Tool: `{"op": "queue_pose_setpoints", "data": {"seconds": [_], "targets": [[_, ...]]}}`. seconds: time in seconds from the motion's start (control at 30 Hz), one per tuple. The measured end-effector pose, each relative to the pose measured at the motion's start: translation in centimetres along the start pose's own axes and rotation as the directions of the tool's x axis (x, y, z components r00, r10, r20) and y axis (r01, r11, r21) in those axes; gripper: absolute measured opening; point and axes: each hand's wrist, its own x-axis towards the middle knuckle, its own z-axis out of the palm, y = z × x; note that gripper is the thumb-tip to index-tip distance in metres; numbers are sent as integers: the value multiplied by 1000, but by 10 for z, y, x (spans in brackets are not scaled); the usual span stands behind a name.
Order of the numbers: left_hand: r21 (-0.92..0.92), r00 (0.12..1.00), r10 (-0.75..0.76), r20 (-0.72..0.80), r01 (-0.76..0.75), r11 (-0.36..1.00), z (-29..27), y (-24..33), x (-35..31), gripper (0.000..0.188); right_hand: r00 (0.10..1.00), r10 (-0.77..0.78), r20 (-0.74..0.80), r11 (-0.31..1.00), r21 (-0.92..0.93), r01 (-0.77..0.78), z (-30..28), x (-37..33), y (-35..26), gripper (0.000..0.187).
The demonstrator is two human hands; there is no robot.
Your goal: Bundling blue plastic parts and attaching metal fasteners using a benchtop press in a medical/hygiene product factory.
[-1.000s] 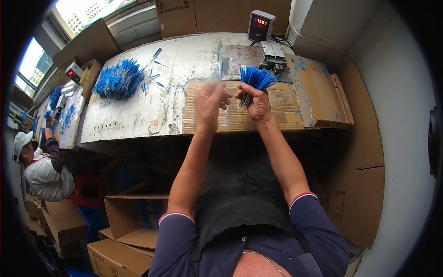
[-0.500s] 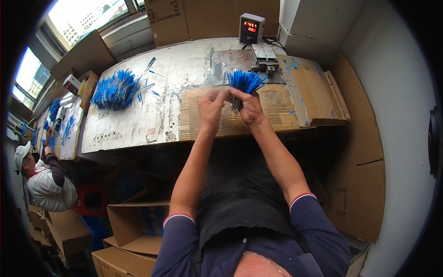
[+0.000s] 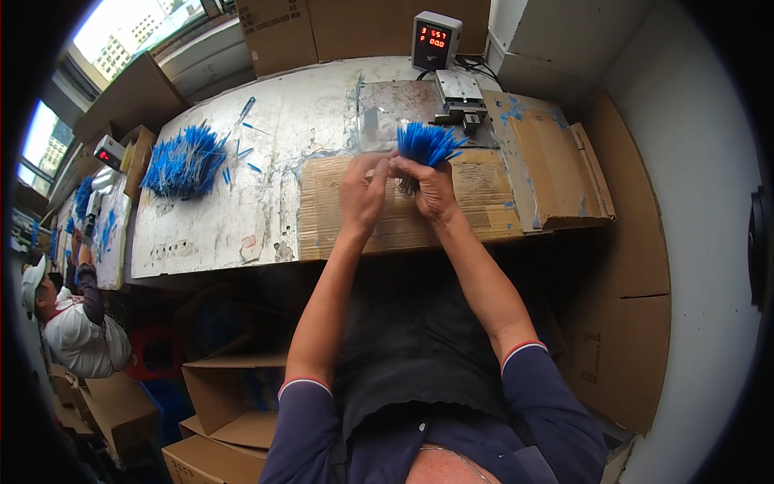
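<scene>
At a scuffed white surface (image 3: 258, 206) with windows (image 3: 133, 32) off to the upper left, grips a bunch (image 3: 427, 143) of thin blue-topped sticks in the right hand (image 3: 435, 191), with fingers wrapped around the greyish stems and blue ends fanned upward. Holds it above a brown cardboard sheet (image 3: 347, 218) along the near edge of the surface. Has the left hand (image 3: 364, 194) close beside the right thumb, with fingers bent inward; cannot tell whether pinching anything. Has, well to the left on the surface, a loose heap (image 3: 185, 161) of similar sticks, with some strays (image 3: 254, 168) and a slim blue tool (image 3: 246, 110) to its right. Faces a small metal device (image 3: 459, 87) beyond the bunch, with a red-lit display (image 3: 436, 44) behind it and dark cables (image 3: 482, 71) alongside. Has a flattened carton (image 3: 556, 173) on the right, flecked with blue. Wears a black apron (image 3: 419, 347) over a dark blue shirt (image 3: 556, 403). Shares the room with another person (image 3: 85, 343) in a white cap, at far left, reaching over a second surface (image 3: 117, 250). Has an open box (image 3: 205, 399) down below, to the left.
</scene>
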Motion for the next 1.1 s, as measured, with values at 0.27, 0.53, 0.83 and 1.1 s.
{"op": "queue_pose_setpoints", "data": {"seconds": [0.27, 0.53, 0.83, 1.1], "targets": [[-629, 948, -282, 149, 311, 712, 12, -14, 27, 61, 991, -120, 66, 897, -420, 136, -15, 26, 32, 12], [-572, 932, -213, 293, 349, 742, 2, -7, 40, 71, 981, -38, 191, 921, -375, 108, -14, 25, 21, 22], [224, 825, 262, 501, -416, 881, -13, 31, 85, 54, 967, 27, 255, 921, -382, 75, -14, 25, 35, 53], [203, 623, 665, 412, -774, 600, 22, 37, 91, 54, 914, -223, 338, 760, -527, 380, -41, 32, 48, 30]]}}
